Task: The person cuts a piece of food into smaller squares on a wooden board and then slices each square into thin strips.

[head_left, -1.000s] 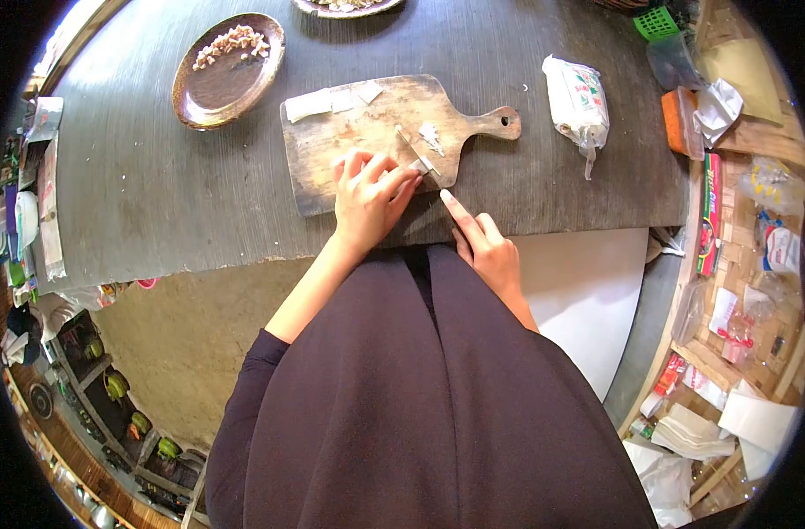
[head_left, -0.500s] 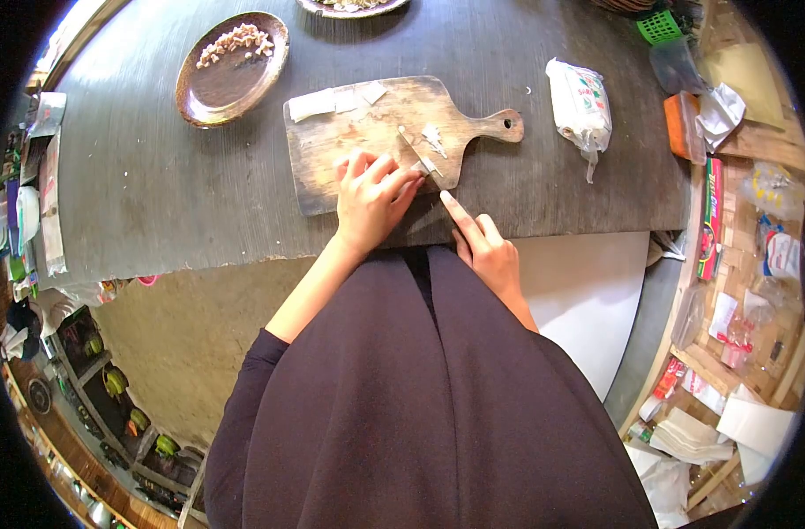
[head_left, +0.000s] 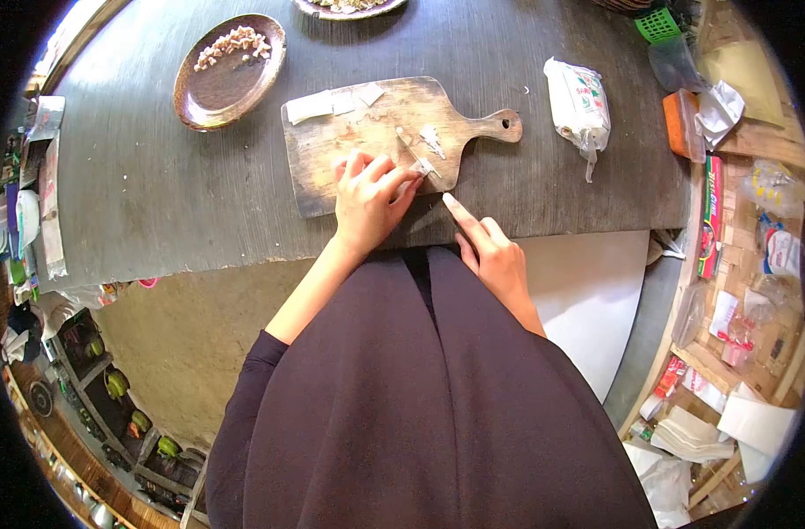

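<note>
A wooden cutting board lies on the dark table, its handle pointing right. My left hand rests on its front part with bent fingers, pressing down a small white piece of food that is mostly hidden by the fingertips. My right hand grips a knife at the front edge, index finger stretched along it; the blade slants over the board beside my left fingertips. Thin white strips lie right of the blade. Flat white slices sit along the board's far left edge.
A brown oval plate with small diced pieces stands at the back left. Another plate of chopped food is at the far edge. To the right lie a white plastic packet and an orange box.
My right hand has shifted slightly to the right and down with the knife. The left hand stays in place on the board.
</note>
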Available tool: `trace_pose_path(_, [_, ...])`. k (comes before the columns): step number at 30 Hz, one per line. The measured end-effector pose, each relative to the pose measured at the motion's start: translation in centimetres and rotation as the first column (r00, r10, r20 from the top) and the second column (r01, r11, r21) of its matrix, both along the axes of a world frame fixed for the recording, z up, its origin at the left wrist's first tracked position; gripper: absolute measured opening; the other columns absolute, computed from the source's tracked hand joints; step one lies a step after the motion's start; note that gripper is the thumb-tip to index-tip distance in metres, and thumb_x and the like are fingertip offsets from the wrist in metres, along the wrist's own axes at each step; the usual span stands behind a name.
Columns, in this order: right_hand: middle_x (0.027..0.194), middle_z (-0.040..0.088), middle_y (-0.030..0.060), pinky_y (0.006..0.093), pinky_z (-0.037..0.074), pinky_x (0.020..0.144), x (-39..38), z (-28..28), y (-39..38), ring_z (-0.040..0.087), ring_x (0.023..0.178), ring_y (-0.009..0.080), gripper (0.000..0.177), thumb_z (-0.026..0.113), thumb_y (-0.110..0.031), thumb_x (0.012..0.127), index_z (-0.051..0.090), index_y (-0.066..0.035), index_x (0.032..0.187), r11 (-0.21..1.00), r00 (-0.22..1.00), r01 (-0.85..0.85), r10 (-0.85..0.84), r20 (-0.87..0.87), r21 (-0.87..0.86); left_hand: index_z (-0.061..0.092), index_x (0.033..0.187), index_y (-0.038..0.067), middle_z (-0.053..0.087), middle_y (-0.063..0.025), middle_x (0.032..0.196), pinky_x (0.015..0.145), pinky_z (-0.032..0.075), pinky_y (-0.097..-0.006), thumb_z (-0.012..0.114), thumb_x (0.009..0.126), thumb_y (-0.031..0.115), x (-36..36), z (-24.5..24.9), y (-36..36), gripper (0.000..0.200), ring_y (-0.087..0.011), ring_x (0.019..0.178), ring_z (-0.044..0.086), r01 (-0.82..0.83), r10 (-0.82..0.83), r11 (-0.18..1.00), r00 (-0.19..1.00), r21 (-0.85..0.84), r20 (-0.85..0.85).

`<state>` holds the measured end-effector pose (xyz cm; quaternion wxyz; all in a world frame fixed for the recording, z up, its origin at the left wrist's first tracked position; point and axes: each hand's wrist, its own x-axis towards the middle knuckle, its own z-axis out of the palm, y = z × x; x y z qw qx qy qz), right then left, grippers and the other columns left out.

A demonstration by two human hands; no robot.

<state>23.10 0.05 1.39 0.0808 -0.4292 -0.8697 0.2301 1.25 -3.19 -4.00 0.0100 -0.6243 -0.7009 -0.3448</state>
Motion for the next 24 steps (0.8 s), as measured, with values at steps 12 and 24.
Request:
trace_pose_path(12, [0.083, 0.056, 0.0089, 0.0478, 0.055, 0.061, 0.3, 0.5, 0.5, 0.065, 0.066, 0.0353, 0.060, 0.070, -0.019, 0.095, 0.053, -0.037, 0.149, 0.997, 0.999, -0.004, 0.001, -0.036, -0.076, 0.079, 0.094, 0.024, 0.056, 0.0025, 0.075, 0.083, 0.038, -0.0402, 0.087, 0.076, 0.026, 1.1, 0.4, 0.2, 0.020, -0.0233, 0.085, 0.052, -0.167, 0.166, 0.986, 0.985, 0.020, 0.052])
trace_pose_path(24, [0.083, 0.054, 0.0079, 0.0455, 0.055, 0.060, 0.9, 0.1, 0.1, 0.064, 0.063, 0.0331, 0.063, 0.070, -0.019, 0.094, 0.052, -0.039, 0.151, 0.998, 0.999, 0.007, -0.009, -0.044, -0.066, 0.080, 0.095, 0.024, 0.060, 0.0024, 0.079, 0.085, 0.037, -0.0400, 0.086, 0.077, 0.025, 0.9, 0.3, 0.1, 0.020, -0.0237, 0.085, 0.052, -0.134, 0.136, 0.991, 0.987, -0.025, 0.080])
